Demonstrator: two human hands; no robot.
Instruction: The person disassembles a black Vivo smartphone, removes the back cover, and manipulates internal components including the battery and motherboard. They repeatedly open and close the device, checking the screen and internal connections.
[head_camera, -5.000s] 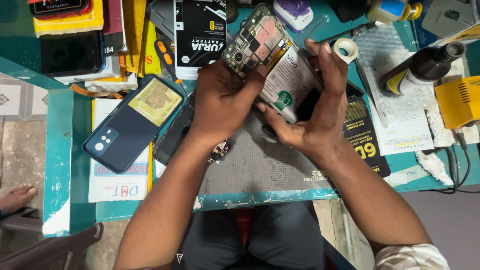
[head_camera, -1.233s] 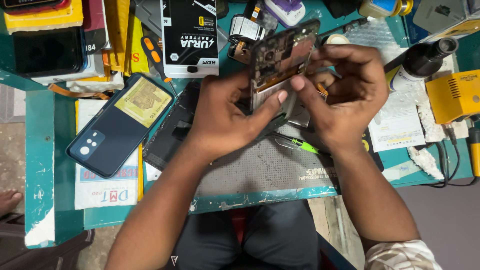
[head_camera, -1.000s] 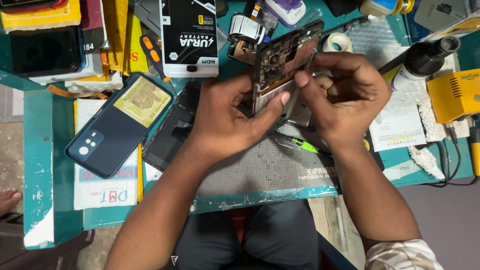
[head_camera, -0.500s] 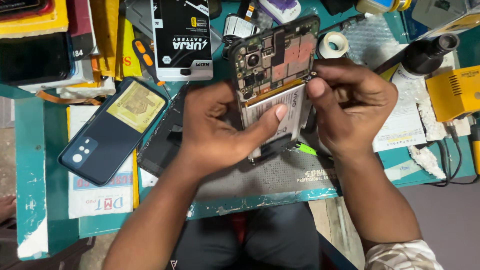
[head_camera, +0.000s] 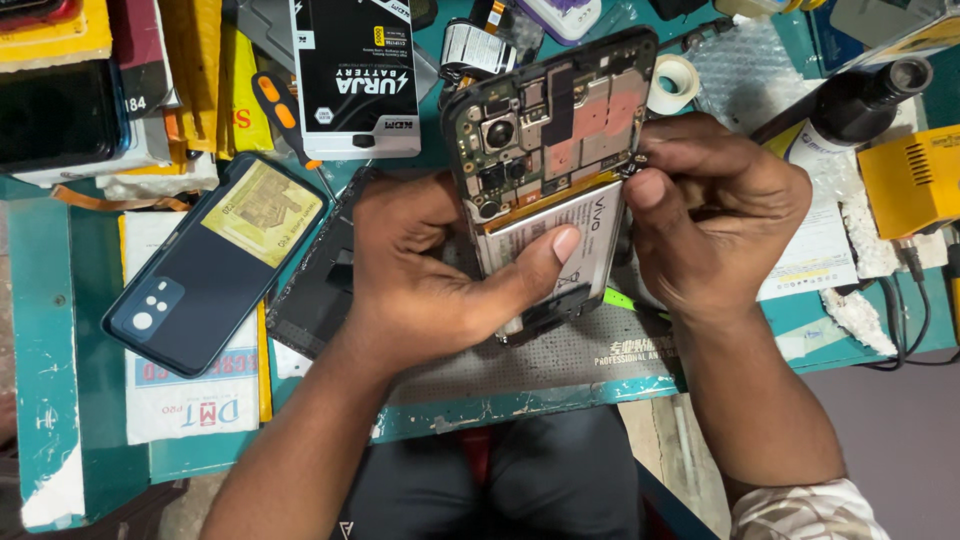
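An opened smartphone (head_camera: 548, 150), back cover off, is held above the grey work mat (head_camera: 560, 352), its circuit board and silver battery facing me. My left hand (head_camera: 440, 270) grips it from below and the left, thumb lying across the battery. My right hand (head_camera: 715, 215) pinches the phone's right edge near where board meets battery, fingers curled. The phone's dark blue back cover (head_camera: 210, 265) lies face down to the left, a yellowish sticker on its inside.
A black battery box (head_camera: 355, 75) and an orange-handled screwdriver (head_camera: 285, 115) lie at the back. A tape roll (head_camera: 672, 82), black bottle (head_camera: 860, 95) and yellow device (head_camera: 915, 180) are at the right. A green tool (head_camera: 625, 300) lies under the phone. Boxes are stacked back left.
The phone has been turned so its open back faces me fully and raised slightly. My right hand shifted from the top of the phone to its right edge.
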